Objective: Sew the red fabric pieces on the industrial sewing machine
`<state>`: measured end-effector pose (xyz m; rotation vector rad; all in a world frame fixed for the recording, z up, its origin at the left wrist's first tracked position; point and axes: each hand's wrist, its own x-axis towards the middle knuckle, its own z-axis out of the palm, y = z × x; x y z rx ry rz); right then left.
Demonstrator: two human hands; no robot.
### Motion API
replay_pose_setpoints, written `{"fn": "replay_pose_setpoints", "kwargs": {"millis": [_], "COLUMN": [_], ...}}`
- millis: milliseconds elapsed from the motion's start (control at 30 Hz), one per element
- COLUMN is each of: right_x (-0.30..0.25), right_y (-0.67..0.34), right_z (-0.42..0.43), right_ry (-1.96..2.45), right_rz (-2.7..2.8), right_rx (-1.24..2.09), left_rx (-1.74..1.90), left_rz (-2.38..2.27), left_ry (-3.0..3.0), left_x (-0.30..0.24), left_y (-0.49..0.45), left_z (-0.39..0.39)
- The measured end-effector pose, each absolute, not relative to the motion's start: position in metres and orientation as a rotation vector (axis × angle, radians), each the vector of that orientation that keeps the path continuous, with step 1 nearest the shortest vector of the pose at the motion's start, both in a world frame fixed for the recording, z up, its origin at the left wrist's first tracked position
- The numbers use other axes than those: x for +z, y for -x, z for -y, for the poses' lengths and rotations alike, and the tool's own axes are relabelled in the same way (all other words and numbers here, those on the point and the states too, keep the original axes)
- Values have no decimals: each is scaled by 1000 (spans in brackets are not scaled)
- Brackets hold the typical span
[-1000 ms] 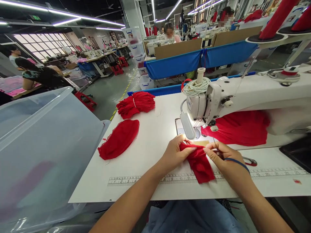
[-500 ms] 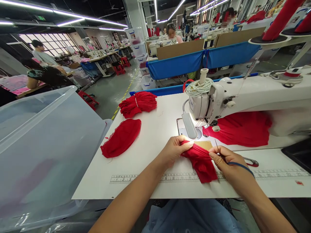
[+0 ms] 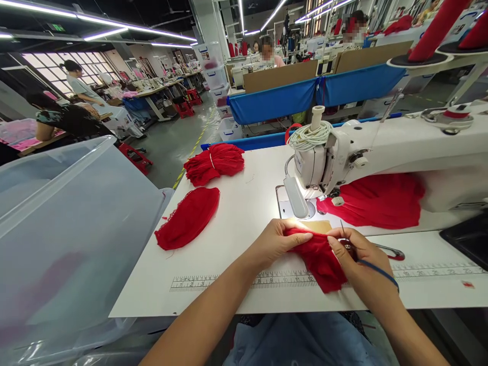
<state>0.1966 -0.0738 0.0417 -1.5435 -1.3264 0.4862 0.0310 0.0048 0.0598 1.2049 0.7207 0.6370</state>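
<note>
My left hand (image 3: 276, 238) pinches the upper edge of a red gathered fabric piece (image 3: 320, 267), just in front of the sewing machine (image 3: 316, 165). At the piece's right end, my right hand (image 3: 358, 254) has thumb and forefinger closed on the same edge. A thin metal point stands up from the right hand, with a dark red rounded handle (image 3: 347, 247) partly hidden in the palm; it looks like an awl. A blue band (image 3: 379, 272) loops over that hand. The fabric's lower end hangs over the printed ruler (image 3: 274, 279).
A red fabric piece (image 3: 188, 218) and a tied red bundle (image 3: 215, 163) lie to the left on the white table (image 3: 152, 290). More red fabric (image 3: 377, 201) sits under the machine arm. Scissors-like metal handles (image 3: 392, 252) lie at right. A clear plastic bin (image 3: 76, 229) stands left.
Both hands have come slightly lower and flatter with the fabric between them. Its edge is now nearly level, and the left thumb lies further right along it.
</note>
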Motion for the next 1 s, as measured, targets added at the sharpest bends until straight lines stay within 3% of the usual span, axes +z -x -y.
{"fn": "replay_pose_setpoints", "kwargs": {"millis": [133,500,600,767,1000], "right_x": [48,38,41,49,47], "right_y": [-187,-179,-180,-185,-184], "right_z": [76,67,68,71,70], "right_ry": [1401,1360,1412,1533,1415], "right_rz": [1464,1679,1532,1150,1373], "right_rx": [-17,-177,-137,211,253], "left_rx": [612,664,659,655,654], "left_rz": [-709,-759,-734,-745,-756], "left_ry": [-1236,-1514,-1526,-1535,-1541], "left_x": [62,67,67,66,65], "left_y": [-30,-28,-28,-27,-28], "left_z": [-4,-2,-2,-3,-3]}}
